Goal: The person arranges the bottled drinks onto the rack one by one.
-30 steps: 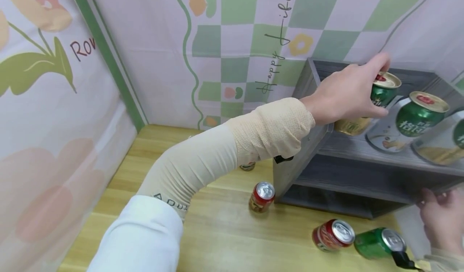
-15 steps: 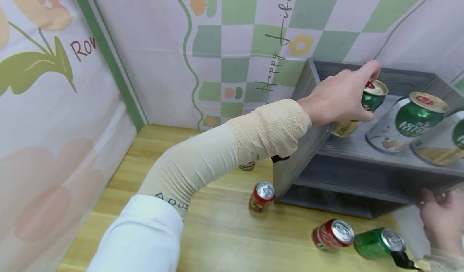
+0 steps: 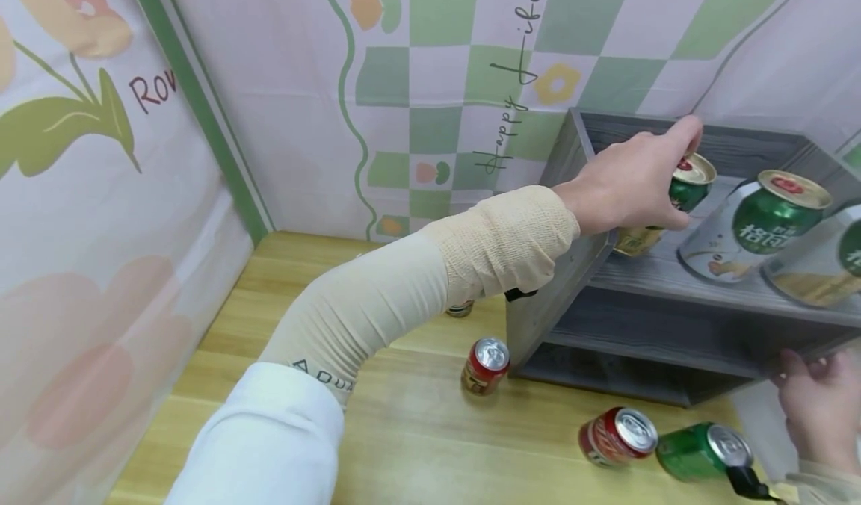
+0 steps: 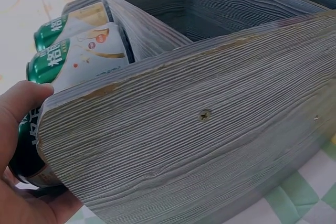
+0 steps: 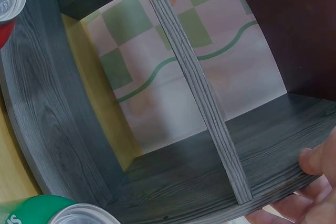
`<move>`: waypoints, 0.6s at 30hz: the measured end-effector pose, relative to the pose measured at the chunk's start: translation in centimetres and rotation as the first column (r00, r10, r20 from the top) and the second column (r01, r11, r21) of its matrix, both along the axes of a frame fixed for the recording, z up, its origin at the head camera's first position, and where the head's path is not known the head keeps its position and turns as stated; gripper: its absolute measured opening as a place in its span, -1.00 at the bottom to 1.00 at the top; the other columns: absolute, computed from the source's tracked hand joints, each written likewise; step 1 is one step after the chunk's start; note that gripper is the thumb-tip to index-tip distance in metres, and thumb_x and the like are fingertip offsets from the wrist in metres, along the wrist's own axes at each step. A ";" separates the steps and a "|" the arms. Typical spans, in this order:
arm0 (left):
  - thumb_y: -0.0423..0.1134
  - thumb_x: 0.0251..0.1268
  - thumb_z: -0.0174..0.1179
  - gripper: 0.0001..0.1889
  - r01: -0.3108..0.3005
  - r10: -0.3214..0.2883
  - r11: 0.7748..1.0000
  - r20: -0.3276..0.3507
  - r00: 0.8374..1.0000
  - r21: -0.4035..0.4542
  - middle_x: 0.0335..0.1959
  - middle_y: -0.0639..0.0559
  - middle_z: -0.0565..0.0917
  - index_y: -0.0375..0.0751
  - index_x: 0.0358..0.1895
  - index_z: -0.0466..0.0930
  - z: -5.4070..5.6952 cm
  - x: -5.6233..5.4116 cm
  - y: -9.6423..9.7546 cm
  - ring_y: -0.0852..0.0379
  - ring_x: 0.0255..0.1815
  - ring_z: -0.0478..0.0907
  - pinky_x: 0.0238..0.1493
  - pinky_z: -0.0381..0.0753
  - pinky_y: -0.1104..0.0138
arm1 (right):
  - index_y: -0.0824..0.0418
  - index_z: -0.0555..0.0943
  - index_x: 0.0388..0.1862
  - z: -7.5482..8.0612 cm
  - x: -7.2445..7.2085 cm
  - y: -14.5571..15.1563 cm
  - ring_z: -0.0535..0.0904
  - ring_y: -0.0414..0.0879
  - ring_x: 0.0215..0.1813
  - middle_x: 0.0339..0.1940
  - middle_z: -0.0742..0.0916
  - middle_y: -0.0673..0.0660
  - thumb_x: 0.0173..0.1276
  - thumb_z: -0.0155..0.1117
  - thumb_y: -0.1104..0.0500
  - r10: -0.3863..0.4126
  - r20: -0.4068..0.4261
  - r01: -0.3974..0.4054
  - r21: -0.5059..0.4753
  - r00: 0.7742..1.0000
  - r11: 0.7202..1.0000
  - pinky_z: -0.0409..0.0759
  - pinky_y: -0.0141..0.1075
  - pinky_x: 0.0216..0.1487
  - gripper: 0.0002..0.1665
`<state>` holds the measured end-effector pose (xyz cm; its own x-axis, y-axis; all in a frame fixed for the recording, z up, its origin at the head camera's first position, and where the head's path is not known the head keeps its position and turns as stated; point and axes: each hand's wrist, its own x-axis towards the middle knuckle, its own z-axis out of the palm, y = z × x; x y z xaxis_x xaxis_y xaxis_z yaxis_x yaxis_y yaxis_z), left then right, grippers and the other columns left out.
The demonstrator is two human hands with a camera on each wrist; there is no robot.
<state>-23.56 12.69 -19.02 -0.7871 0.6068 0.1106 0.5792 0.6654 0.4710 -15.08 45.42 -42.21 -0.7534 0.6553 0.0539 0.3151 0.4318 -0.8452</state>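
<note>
My left hand (image 3: 628,180) grips a green, white and gold drink can (image 3: 689,185) at the left end of a grey wooden shelf unit's (image 3: 548,281) top shelf. In the left wrist view, part of that can (image 4: 32,163) shows between thumb and fingers, beside the side panel (image 4: 205,145). To its right stand two more cans of the same look, a middle can (image 3: 747,228) and a can (image 3: 817,266) cut off by the frame edge. My right hand (image 3: 824,408) holds the unit's right side; the right wrist view shows the thumb (image 5: 314,158) over the panel's edge.
On the wooden table stand a red-gold can (image 3: 484,367), a red can (image 3: 615,438) and a green can (image 3: 702,449). Another can (image 3: 460,309) is partly hidden below my left forearm. A patterned cloth (image 3: 437,79) hangs behind the unit.
My left hand has shifted left along the top shelf with the can, away from the middle can, toward the left side panel. My right hand has stayed in place.
</note>
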 end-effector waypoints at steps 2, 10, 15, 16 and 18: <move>0.03 0.20 0.45 -0.32 0.005 -0.005 1.000 -0.011 1.000 -0.013 -0.05 0.33 0.54 0.15 0.27 0.21 -0.1 0.0 0.1 0.40 -0.10 0.52 -0.15 0.48 0.51 | -0.25 0.16 0.61 0.1 0.0 0.0 0.27 -0.08 0.55 0.61 0.31 0.06 0.67 -0.23 0.24 -0.001 0.006 0.001 0.009 1.000 1.000 0.39 -0.34 0.33 -0.35; 0.07 0.19 0.45 -0.29 -0.012 0.012 1.000 -0.013 1.000 -0.028 -0.04 0.32 0.53 0.15 0.28 0.19 -0.5 0.0 0.3 0.39 -0.10 0.53 -0.15 0.49 0.51 | -0.31 0.14 0.60 0.1 -0.1 -0.1 0.25 -0.02 0.56 0.62 0.28 0.03 0.67 -0.24 0.23 -0.012 0.048 0.009 0.055 0.999 0.998 0.34 -0.15 0.39 -0.34; 0.08 0.18 0.46 -0.28 -0.019 0.019 0.999 -0.013 1.000 -0.031 -0.06 0.31 0.52 0.14 0.27 0.18 -0.6 -0.1 0.4 0.38 -0.12 0.53 -0.15 0.49 0.50 | -0.30 0.15 0.61 0.1 0.0 0.0 0.23 0.00 0.57 0.63 0.27 0.04 0.66 -0.23 0.26 0.006 0.040 -0.008 0.054 0.999 0.998 0.36 -0.19 0.36 -0.32; 0.08 0.18 0.45 -0.28 -0.021 0.020 0.999 -0.013 1.000 -0.032 -0.07 0.31 0.52 0.14 0.27 0.18 -0.6 -0.2 0.4 0.37 -0.13 0.53 -0.15 0.49 0.50 | -0.30 0.15 0.61 0.2 0.0 0.1 0.23 -0.01 0.57 0.63 0.27 0.03 0.66 -0.23 0.26 0.010 0.037 -0.012 0.052 0.999 0.999 0.36 -0.21 0.36 -0.32; 0.08 0.18 0.45 -0.28 -0.024 0.023 0.999 -0.016 1.000 -0.034 -0.08 0.30 0.52 0.14 0.27 0.17 -0.6 -0.2 0.5 0.37 -0.15 0.53 -0.17 0.49 0.49 | -0.29 0.18 0.60 0.3 0.0 0.1 0.25 -0.05 0.56 0.62 0.29 0.02 0.65 -0.21 0.27 0.015 0.027 -0.016 0.036 1.000 0.999 0.39 -0.30 0.31 -0.32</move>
